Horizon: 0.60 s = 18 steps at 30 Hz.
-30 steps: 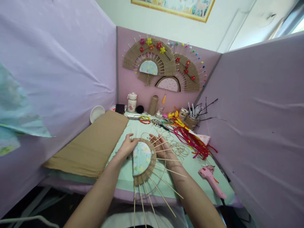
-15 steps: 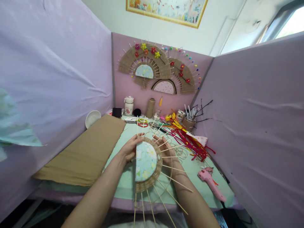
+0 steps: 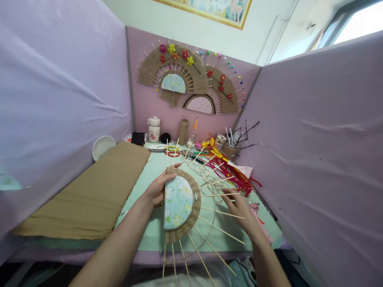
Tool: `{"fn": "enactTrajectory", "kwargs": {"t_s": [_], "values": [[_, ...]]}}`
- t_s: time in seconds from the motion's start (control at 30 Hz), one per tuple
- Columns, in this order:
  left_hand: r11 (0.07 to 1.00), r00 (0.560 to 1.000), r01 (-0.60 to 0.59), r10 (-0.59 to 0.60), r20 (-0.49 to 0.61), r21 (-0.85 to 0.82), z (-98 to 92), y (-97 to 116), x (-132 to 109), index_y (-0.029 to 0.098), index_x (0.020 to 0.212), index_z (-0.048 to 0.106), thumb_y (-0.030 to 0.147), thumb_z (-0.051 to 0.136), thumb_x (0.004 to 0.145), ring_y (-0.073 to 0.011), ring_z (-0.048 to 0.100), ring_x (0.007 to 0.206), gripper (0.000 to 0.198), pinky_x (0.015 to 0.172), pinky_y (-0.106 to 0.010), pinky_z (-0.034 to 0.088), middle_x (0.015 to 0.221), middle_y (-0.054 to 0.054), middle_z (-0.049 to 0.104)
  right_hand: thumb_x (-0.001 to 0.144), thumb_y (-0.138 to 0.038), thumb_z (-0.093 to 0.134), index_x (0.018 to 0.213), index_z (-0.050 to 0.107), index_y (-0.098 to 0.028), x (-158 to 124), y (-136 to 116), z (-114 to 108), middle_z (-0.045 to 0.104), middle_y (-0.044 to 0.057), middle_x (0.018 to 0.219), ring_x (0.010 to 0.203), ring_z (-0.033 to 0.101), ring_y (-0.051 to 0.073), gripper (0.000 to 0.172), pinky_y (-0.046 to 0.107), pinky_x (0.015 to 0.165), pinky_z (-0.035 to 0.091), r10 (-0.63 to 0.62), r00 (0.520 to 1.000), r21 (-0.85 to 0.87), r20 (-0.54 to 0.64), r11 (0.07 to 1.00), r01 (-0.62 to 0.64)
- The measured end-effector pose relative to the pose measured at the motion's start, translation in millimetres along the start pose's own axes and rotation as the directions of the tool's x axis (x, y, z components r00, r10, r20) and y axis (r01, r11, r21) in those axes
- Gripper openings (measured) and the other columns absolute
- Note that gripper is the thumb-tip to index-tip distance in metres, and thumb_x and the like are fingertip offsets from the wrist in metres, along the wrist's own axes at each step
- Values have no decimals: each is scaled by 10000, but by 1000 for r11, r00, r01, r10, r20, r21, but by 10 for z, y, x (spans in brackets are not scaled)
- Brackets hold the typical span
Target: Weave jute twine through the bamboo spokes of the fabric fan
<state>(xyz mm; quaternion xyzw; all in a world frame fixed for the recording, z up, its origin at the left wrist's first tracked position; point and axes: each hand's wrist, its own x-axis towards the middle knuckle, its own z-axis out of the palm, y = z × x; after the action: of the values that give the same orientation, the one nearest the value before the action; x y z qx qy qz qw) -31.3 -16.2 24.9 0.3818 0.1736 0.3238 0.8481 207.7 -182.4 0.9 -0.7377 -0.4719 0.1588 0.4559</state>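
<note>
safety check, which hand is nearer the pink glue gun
Right. The right hand is just left of the glue gun, its wrist partly hiding it; the left hand is much farther left, holding the woven half-circle.

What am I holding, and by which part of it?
Your left hand holds the woven half-round piece near the upper end of its straight edge. Whether your right hand grips anything cannot be told.

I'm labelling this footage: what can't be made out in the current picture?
Head view:
Left hand: some fingers hidden behind the woven half-circle.
Pink tool: partly hidden by the right hand and forearm.
Lower sticks: some tips cut off by the bottom edge.
Framed picture: top cut off by the upper edge.
</note>
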Motion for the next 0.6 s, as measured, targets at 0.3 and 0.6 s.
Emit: {"fn": "enactTrajectory", "kwargs": {"t_s": [0.3, 0.6], "values": [[1000, 995, -11, 9, -94, -21, 64, -52, -15, 209, 1136, 606, 173, 690, 720, -165, 667, 729, 426, 700, -296, 542, 839, -24, 705, 770, -564, 460, 1108, 579, -67, -386, 818, -556, 681, 197, 954, 941, 626, 340, 613, 415, 823, 449, 101, 979, -728, -176, 656, -198], [998, 987, -63, 58, -149, -28, 67, -42, -51, 184, 1149, 603, 172, 693, 712, -169, 674, 680, 446, 650, -290, 544, 808, -39, 707, 664, -563, 546, 901, 630, -151, -440, 1016, -575, 695, 199, 886, 883, 651, 360, 483, 413, 745, 480, 106, 962, -735, -250, 627, -260]]}}
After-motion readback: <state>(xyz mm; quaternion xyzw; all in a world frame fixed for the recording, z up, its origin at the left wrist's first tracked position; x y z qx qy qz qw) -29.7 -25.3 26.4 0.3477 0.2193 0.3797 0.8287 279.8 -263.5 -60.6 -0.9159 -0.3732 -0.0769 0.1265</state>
